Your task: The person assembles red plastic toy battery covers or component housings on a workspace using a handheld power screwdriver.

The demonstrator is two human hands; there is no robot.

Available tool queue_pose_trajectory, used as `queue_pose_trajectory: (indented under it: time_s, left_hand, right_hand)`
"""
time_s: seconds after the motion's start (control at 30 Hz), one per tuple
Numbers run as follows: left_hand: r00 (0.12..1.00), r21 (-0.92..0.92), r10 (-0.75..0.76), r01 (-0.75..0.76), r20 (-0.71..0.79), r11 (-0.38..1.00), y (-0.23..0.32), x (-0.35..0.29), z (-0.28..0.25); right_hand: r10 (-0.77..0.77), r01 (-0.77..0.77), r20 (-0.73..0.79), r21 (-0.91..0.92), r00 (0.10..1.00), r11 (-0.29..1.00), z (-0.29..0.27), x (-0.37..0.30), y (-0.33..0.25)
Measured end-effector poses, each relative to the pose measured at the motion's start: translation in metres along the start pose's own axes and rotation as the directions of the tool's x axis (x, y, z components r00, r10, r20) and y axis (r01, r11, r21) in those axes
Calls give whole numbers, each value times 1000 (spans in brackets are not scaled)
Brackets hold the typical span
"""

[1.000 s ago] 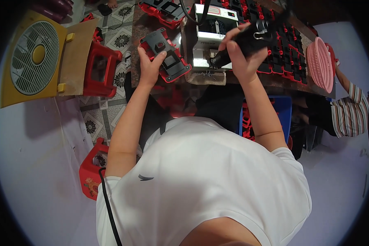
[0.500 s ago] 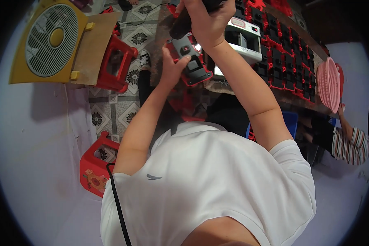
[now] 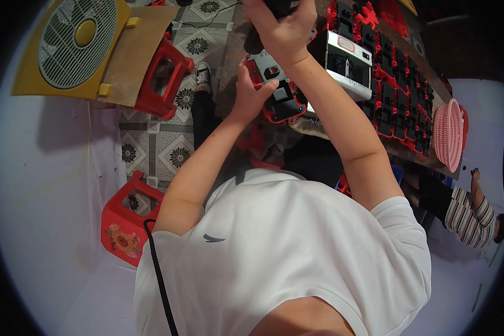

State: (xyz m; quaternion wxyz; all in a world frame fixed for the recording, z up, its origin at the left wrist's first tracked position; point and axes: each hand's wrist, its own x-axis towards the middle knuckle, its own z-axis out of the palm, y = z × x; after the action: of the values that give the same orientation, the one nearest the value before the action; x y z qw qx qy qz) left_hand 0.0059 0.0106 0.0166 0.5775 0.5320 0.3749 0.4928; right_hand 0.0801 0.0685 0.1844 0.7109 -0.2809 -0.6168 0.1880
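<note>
My left hand [image 3: 253, 94] grips a plastic housing [image 3: 287, 105] by its left side, thumb on top. The housing has a red outer shell with black and grey parts inside, and it lies tilted near the table's edge. Over its far end, my right hand [image 3: 288, 36] is wrapped round a dark hand-held power tool [image 3: 254, 42]. The top edge cuts off much of that tool, and its tip is not visible. Just right of the housing stands a white box-shaped device [image 3: 348, 84] with an open front, partly behind my right forearm.
Rows of similar red and black housings [image 3: 399, 92] cover the table's right side. A pink basket [image 3: 448, 134] sits at its right end, with another person [image 3: 470, 215] beyond. At left are a yellow box fan [image 3: 84, 33], a cardboard sheet [image 3: 134, 61] and red stools [image 3: 120, 235].
Both hands, the housing and the table appear slightly further right and lower in view. The other person's arm has moved away from the pink basket. My grip on both things is unchanged.
</note>
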Motion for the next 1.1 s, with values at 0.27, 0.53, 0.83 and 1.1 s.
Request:
queue_pose_trajectory:
  time_s: [0.27,0.53,0.83,1.1]
  left_hand:
    - [996,99,67,-62,-54,993,28,4,7]
    - [997,211,-15,-2,78,977,17,11,0]
    - [983,356,-177,181,-46,917,78,124,29]
    - [1000,711,-20,28,-19,702,61,148,23]
  right_hand:
    - [-101,103,24,-101,995,990,2,9,4]
    - [418,-315,-290,342,861,885,-92,-6,-67]
    - [836,-169,-258,910,484,378,-198,-42,-113]
    - [586,-576,-116,112,802,810,-219,-95,-129]
